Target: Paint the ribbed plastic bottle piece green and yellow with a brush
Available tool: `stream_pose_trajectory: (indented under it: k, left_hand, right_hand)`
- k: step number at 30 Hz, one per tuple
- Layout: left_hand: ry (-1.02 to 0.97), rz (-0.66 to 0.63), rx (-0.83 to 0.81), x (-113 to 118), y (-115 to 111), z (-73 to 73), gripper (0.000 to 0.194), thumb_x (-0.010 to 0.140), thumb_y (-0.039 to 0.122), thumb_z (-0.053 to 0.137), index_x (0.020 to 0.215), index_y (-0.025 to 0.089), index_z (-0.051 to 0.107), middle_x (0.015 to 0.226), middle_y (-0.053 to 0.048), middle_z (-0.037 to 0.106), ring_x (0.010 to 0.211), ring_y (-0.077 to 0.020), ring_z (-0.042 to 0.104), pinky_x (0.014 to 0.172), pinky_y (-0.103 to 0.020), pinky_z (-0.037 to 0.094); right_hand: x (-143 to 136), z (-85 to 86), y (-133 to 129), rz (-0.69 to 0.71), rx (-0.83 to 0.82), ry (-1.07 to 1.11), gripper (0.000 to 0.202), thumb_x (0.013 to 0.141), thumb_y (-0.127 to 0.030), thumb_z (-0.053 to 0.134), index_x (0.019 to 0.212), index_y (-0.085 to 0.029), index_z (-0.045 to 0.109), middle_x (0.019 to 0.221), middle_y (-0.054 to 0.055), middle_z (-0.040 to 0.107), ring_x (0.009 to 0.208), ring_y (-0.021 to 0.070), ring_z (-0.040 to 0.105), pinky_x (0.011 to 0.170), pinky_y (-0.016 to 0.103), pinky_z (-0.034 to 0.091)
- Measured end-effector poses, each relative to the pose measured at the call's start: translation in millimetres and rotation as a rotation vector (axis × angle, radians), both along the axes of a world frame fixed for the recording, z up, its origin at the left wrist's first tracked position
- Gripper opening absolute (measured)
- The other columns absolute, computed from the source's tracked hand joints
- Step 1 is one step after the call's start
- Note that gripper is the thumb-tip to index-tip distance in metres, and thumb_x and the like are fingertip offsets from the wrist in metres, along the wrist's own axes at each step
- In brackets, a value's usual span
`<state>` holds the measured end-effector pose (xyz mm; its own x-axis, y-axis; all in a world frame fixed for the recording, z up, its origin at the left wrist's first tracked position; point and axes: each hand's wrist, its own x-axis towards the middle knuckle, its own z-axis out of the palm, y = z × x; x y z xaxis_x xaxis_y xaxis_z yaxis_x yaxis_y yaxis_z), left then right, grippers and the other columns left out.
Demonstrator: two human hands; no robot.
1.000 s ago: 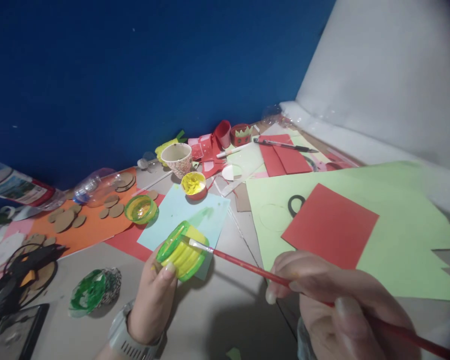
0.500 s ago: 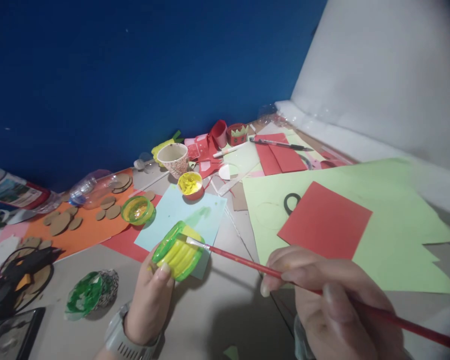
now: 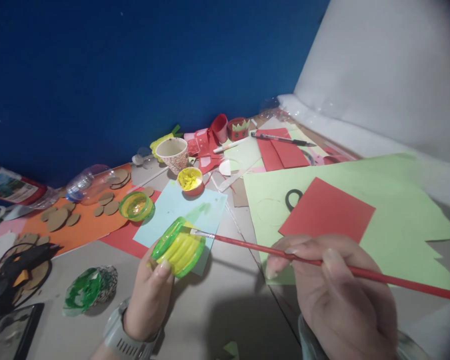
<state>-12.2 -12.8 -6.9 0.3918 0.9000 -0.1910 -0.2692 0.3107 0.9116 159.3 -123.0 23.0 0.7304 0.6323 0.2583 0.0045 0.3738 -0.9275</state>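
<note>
My left hand (image 3: 152, 295), with a grey watch on the wrist, grips a small ridged piece (image 3: 180, 252) painted yellow with a green rim, tilted above the table. Between the fingers and thumb of my right hand (image 3: 333, 285) lies a long red paintbrush (image 3: 255, 246). Its bristles touch the painted piece near the upper part of the green rim. Behind the piece, a light blue sheet (image 3: 165, 210) carries a green smear. On that sheet's back edge stands a small cup of yellow paint (image 3: 190, 181). A cup of green paint (image 3: 84, 291) sits left of my left hand.
A patterned paper cup (image 3: 173, 154) and a green-yellow dish (image 3: 137, 206) stand farther back. Cardboard discs (image 3: 58, 219) lie on orange paper. Red paper (image 3: 326, 207) lies on a large green sheet (image 3: 405, 215) at right. Black cables and a bottle (image 3: 13, 185) are at left.
The brush has turned to a flatter angle, its handle end higher, and its tip has shifted slightly along the painted piece. Both hands keep their holds. The view has shifted slightly.
</note>
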Motion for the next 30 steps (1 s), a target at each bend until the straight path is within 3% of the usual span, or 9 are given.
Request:
stream_pose_trajectory:
  k: [4, 8, 12, 17, 30]
  left_hand:
    - [-0.033, -0.025, -0.022, -1.2, -0.6, -1.0, 0.039, 0.071, 0.042, 0.076, 0.105, 0.024, 0.073, 0.091, -0.006, 0.077, 0.089, -0.0248, 0.072, 0.078, -0.032, 0.059]
    - [-0.036, 0.003, -0.009, 0.4, 0.2, -1.9, 0.042, 0.070, 0.041, 0.077, 0.107, 0.023, 0.072, 0.090, -0.006, 0.078, 0.089, -0.0235, 0.073, 0.079, -0.029, 0.059]
    - [-0.037, -0.006, -0.006, 0.8, 0.4, -0.8, 0.036, 0.071, 0.041, 0.076, 0.103, 0.024, 0.074, 0.092, -0.005, 0.078, 0.088, -0.0228, 0.073, 0.077, -0.028, 0.059]
    - [-0.045, 0.013, 0.017, 0.0, 0.4, 0.0, 0.029, 0.069, 0.040, 0.078, 0.096, 0.029, 0.075, 0.088, 0.001, 0.078, 0.092, -0.0156, 0.072, 0.083, -0.018, 0.054]
    - [0.003, 0.000, 0.007, 1.3, 0.7, -1.0, 0.045, 0.069, 0.046, 0.076, 0.109, 0.026, 0.071, 0.089, -0.002, 0.078, 0.095, -0.0185, 0.071, 0.087, -0.022, 0.053]
  right_hand:
    - [0.0, 0.9, 1.8, 0.063, 0.051, -0.003, 0.026, 0.097, -0.022, 0.044, 0.087, -0.024, 0.068, 0.067, 0.000, 0.065, 0.066, 0.0164, 0.062, 0.060, 0.031, 0.052]
    - [-1.4, 1.6, 0.7, 0.004, 0.033, -0.001, 0.025, 0.096, -0.021, 0.045, 0.086, -0.024, 0.067, 0.069, 0.000, 0.066, 0.067, 0.0174, 0.063, 0.061, 0.032, 0.052]
    - [-1.0, 1.4, -0.2, 0.044, 0.063, -0.018, 0.025, 0.097, -0.022, 0.044, 0.089, -0.024, 0.068, 0.069, 0.000, 0.066, 0.066, 0.0170, 0.063, 0.061, 0.032, 0.052]
    - [1.7, -0.8, -0.6, 0.025, 0.023, -0.029, 0.026, 0.097, -0.020, 0.043, 0.088, -0.025, 0.067, 0.070, 0.000, 0.066, 0.069, 0.0175, 0.064, 0.065, 0.033, 0.052]
    - [-0.1, -0.4, -1.6, 0.048, 0.052, -0.015, 0.027, 0.098, -0.020, 0.041, 0.089, -0.023, 0.067, 0.070, 0.000, 0.067, 0.070, 0.0173, 0.063, 0.065, 0.033, 0.052]
